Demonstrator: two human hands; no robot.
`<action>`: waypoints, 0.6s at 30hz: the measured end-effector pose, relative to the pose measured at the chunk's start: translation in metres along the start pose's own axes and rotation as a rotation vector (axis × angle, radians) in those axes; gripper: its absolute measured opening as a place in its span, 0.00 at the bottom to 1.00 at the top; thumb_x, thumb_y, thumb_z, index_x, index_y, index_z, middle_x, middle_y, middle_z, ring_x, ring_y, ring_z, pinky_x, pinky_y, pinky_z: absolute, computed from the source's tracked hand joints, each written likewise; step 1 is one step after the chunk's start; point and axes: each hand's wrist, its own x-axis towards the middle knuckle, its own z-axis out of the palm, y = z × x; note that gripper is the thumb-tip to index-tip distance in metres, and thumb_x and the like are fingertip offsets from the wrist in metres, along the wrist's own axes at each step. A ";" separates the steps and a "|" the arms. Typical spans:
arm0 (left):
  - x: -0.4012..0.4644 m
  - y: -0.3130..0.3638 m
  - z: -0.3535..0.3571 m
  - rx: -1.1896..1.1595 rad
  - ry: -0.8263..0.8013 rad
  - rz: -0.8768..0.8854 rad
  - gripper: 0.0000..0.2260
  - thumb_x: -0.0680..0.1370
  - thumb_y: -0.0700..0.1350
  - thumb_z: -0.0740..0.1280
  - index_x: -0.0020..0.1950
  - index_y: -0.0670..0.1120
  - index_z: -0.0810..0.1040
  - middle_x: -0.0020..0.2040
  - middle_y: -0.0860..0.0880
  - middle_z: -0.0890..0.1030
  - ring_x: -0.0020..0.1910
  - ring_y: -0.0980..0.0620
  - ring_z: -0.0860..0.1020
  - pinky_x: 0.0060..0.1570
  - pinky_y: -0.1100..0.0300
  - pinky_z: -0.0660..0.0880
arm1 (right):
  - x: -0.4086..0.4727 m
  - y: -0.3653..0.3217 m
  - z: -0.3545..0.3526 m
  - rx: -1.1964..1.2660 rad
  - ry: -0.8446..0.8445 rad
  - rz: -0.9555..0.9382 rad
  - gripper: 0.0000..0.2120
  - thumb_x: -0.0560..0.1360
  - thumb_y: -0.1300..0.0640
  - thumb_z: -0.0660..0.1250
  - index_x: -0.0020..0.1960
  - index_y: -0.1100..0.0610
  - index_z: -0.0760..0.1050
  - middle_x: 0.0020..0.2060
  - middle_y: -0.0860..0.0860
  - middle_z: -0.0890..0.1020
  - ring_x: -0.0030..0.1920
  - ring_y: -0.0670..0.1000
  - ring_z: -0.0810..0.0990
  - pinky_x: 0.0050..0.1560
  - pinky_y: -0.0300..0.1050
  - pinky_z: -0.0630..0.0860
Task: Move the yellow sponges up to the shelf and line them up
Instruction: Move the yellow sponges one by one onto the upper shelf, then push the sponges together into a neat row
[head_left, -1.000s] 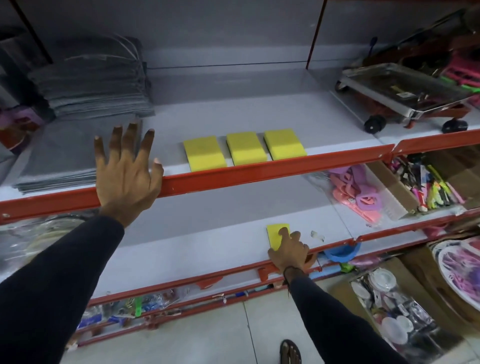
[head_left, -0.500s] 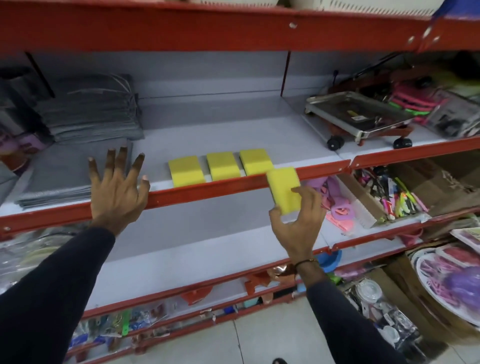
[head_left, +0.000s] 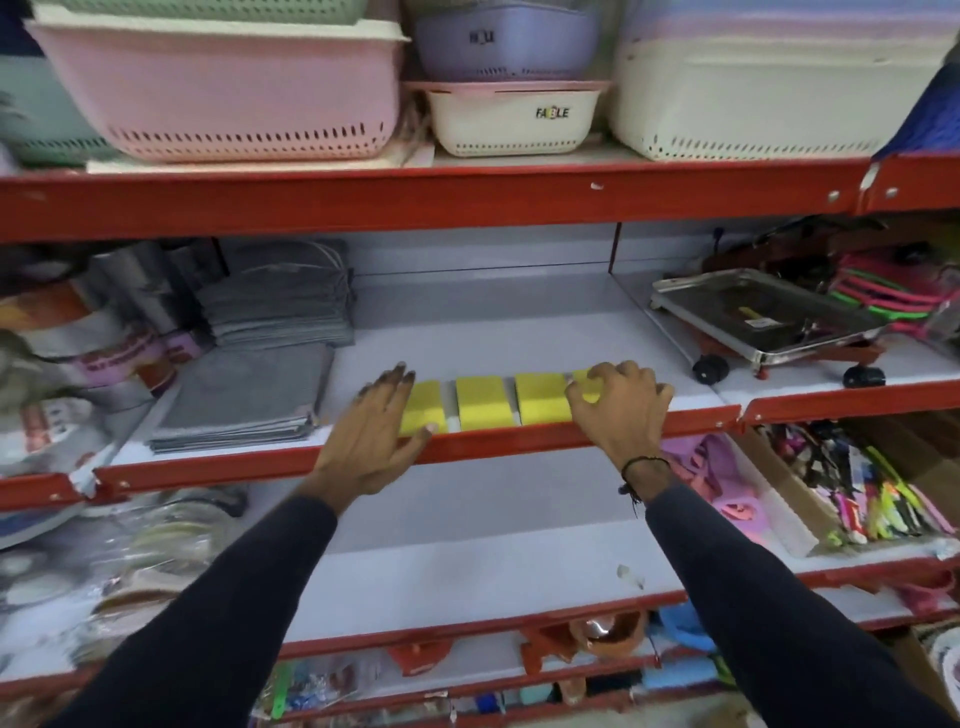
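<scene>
Three yellow sponges lie in a row on the grey shelf (head_left: 519, 332) behind its red front rail: a left sponge (head_left: 423, 410), a middle sponge (head_left: 483, 402) and a right sponge (head_left: 541, 397). A fourth yellow sponge (head_left: 586, 384) sits at the row's right end, mostly hidden under my right hand (head_left: 621, 410), whose fingers curl over it. My left hand (head_left: 371, 436) lies flat with fingers spread, touching the left sponge's left side, thumb on the rail.
Folded grey cloths (head_left: 244, 400) lie left of the sponges. A wheeled metal tray (head_left: 763, 322) stands to the right. Plastic baskets (head_left: 223, 88) fill the shelf above. The lower shelf (head_left: 467, 545) holds pink items and pens at its right.
My right hand carried the fourth sponge from the lower shelf up to the right end of the row. My left hand slid right along the rail to the left sponge. The view tilted up.
</scene>
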 end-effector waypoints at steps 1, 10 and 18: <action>0.002 0.004 0.003 0.032 -0.067 -0.021 0.45 0.78 0.70 0.49 0.85 0.38 0.58 0.85 0.37 0.58 0.84 0.39 0.60 0.83 0.44 0.56 | 0.000 -0.011 -0.001 0.045 0.004 -0.077 0.21 0.75 0.41 0.65 0.61 0.51 0.83 0.58 0.55 0.84 0.61 0.60 0.80 0.61 0.56 0.70; -0.020 0.005 0.024 0.273 -0.167 0.019 0.50 0.75 0.75 0.46 0.87 0.42 0.50 0.87 0.43 0.53 0.87 0.46 0.50 0.84 0.48 0.38 | -0.036 -0.096 0.026 -0.075 -0.476 -0.638 0.32 0.82 0.46 0.56 0.81 0.60 0.60 0.82 0.58 0.62 0.83 0.57 0.59 0.83 0.57 0.55; -0.016 0.014 0.027 0.298 -0.179 0.013 0.42 0.82 0.64 0.59 0.86 0.39 0.50 0.87 0.40 0.52 0.87 0.44 0.51 0.84 0.51 0.40 | -0.048 -0.087 0.029 -0.063 -0.492 -0.619 0.34 0.81 0.49 0.58 0.82 0.63 0.55 0.83 0.59 0.60 0.84 0.56 0.57 0.84 0.53 0.56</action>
